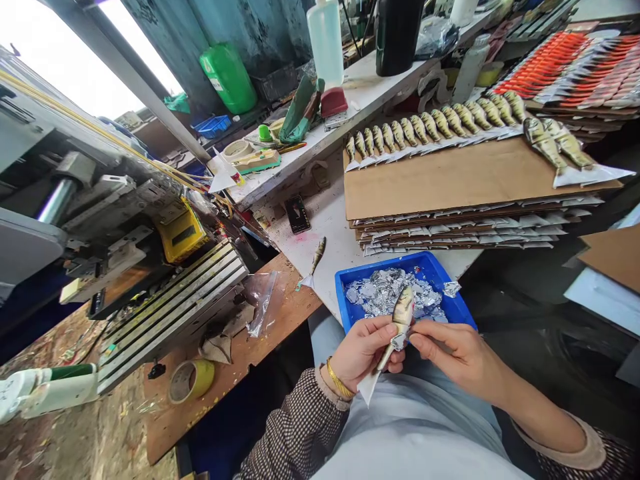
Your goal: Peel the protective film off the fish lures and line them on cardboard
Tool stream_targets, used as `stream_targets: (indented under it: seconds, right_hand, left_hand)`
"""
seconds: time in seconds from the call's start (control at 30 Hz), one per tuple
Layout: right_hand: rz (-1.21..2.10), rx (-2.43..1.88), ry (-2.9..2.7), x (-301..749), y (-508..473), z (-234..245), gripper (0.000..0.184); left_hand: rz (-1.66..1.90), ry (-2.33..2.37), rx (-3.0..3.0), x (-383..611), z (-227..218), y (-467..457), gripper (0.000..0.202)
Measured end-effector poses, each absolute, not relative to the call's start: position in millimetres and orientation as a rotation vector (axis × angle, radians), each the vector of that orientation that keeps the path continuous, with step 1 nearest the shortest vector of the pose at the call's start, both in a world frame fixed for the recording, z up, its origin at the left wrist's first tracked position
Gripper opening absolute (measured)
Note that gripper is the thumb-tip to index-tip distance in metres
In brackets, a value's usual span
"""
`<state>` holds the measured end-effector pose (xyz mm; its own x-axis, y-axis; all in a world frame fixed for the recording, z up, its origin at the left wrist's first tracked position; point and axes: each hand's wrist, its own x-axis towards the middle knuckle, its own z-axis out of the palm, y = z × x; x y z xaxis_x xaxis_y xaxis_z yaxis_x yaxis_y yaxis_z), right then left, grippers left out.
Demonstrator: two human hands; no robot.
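Observation:
My left hand (367, 347) is closed around the lower body of a fish-shaped lure (403, 308), yellowish with dark bars and a white tail pointing down. A piece of crumpled silver foil (399, 342) sits against its body. The thumb and forefinger of my right hand (460, 357) are pinched together at the edge of this foil, beside the lure. Just beyond both hands, a blue tray (453, 303) holds many scraps of silver foil (383, 290). A single similar lure (317, 257) lies on the white table to the left.
At the upper right, a row of lures (413, 130) lies on stacked cardboard (425, 187). Orange and pink lures (575, 63) fill another stack behind. A phone (297, 213) lies on the table. Left are a machine with a slotted metal bed (173, 313) and a tape roll (193, 381).

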<state>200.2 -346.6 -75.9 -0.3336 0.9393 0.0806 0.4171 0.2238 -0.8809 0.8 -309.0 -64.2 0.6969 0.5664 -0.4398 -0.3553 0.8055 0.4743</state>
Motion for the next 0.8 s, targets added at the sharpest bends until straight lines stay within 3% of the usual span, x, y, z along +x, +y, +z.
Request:
stream_targets:
  seconds: [0.13,0.53,0.63,0.8]
  right_hand:
    - [0.985,-1.251,-1.917,197,-350,-72,0.031]
    - [0.350,-1.337,-2.015,179,-361,-90,0.031]
    - [0.376,-1.354,-1.996,177,-362,-90,0.031]
    - [0.700,-1.485,-1.845,178,-363,-81,0.038]
  left_hand:
    - [0.535,0.622,0.370,2,-63,-307,0.040]
    - [0.669,0.797,0.346,15,-67,-315,0.045]
    - [0.724,0.803,0.332,19,-68,-318,0.045]
    - [0.850,0.778,0.316,25,-72,-320,0.043]
